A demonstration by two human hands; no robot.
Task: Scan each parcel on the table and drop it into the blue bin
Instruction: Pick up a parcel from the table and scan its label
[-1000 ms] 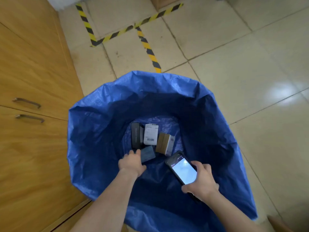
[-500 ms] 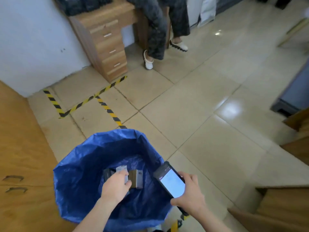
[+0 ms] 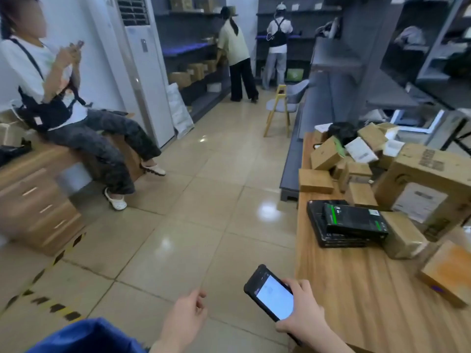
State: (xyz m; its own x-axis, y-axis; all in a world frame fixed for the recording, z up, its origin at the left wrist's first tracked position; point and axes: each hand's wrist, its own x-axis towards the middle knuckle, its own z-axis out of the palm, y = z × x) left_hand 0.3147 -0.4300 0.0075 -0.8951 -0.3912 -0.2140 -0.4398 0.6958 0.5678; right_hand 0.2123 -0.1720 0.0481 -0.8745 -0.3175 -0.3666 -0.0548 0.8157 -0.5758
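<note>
Head view, nearest first: a corner of the blue bin [image 3: 86,335], crinkled bright-blue sheeting, shows at the bottom left edge, on the floor left of the bench [image 3: 356,289]. Just right of it the left hand [image 3: 183,322] hangs over the tiles, back up, its fingers [image 3: 200,298] loosely curled and holding nothing. The right hand [image 3: 303,309] is beside the bench's near corner, its fingers [image 3: 298,285] wrapped round one black scanner [image 3: 270,291] with a lit white screen facing up.

Parcels lie on the wooden bench, well apart from the bin. Closest is one orange-brown box [image 3: 448,271] at the right edge. Behind it sit flat black boxes [image 3: 351,220], at least two stacked, the top one with a green stripe, touching one brown taped parcel [image 3: 402,233]. One large carton [image 3: 428,184] with a white label stands behind. Farther back is a heap of small brown parcels [image 3: 328,154], too blurred to count.

Beyond are three other people: one seated on the left, two standing at the far shelves.
</note>
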